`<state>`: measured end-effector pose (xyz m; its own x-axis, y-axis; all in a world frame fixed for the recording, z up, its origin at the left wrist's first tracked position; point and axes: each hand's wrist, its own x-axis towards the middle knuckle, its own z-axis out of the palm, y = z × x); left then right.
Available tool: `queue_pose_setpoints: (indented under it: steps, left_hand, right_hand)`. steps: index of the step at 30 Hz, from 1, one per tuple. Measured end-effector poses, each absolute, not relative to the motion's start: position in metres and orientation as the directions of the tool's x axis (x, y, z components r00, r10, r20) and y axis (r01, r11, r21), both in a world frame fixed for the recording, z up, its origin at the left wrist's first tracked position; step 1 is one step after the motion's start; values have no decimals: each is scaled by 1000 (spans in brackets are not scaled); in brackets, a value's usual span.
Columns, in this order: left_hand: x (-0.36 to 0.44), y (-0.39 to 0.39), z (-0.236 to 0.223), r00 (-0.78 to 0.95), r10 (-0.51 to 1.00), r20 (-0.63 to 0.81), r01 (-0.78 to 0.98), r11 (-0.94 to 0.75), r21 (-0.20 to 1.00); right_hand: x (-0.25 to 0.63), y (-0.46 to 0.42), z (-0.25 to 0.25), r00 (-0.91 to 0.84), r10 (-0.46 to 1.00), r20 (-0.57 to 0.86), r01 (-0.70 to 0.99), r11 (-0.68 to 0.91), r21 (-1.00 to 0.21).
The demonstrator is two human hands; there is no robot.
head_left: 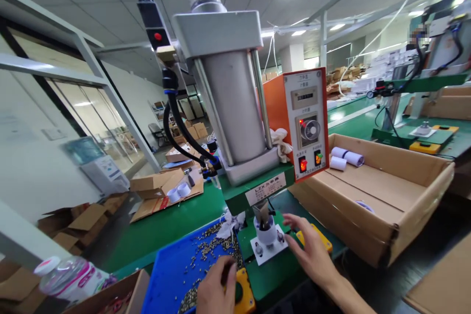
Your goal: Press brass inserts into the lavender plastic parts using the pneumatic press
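Note:
My right hand has its thumb and fingers apart, just right of the press fixture, and holds nothing. Its fingers are close to a white roll-shaped piece that stands upright on a white base plate under the ram of a pneumatic press. A yellow button box is partly behind this hand. My left hand is low in the view, fingers curled toward the thumb; what they hold, if anything, is hidden. It is over the edge of a blue tray with many small metal parts, beside another yellow button box.
An orange control box with lit switches stands beside the press. To the right is a large cardboard box holding white rolls. A plastic bottle and a small carton are at lower left. Another press stands far right.

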<state>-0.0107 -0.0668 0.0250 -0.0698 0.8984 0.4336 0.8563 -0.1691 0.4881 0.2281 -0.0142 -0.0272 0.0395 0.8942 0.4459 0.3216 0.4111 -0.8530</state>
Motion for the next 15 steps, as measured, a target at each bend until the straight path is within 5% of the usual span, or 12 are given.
queue_pose_setpoints:
  steps: [4,9,15]
  left_hand:
    - [3,-37,67,-65,933,355,807,-160,568]
    - [13,-16,94,17,967,253,752,-179,635]
    - [45,-6,117,133,973,190,880,-204,430]
  right_hand:
    - [195,0,-1,-117,882,456,87,466,-880]
    - [175,5,5,-63,888,456,-1,456,-890]
    - [174,5,2,-21,905,426,48,426,-903]
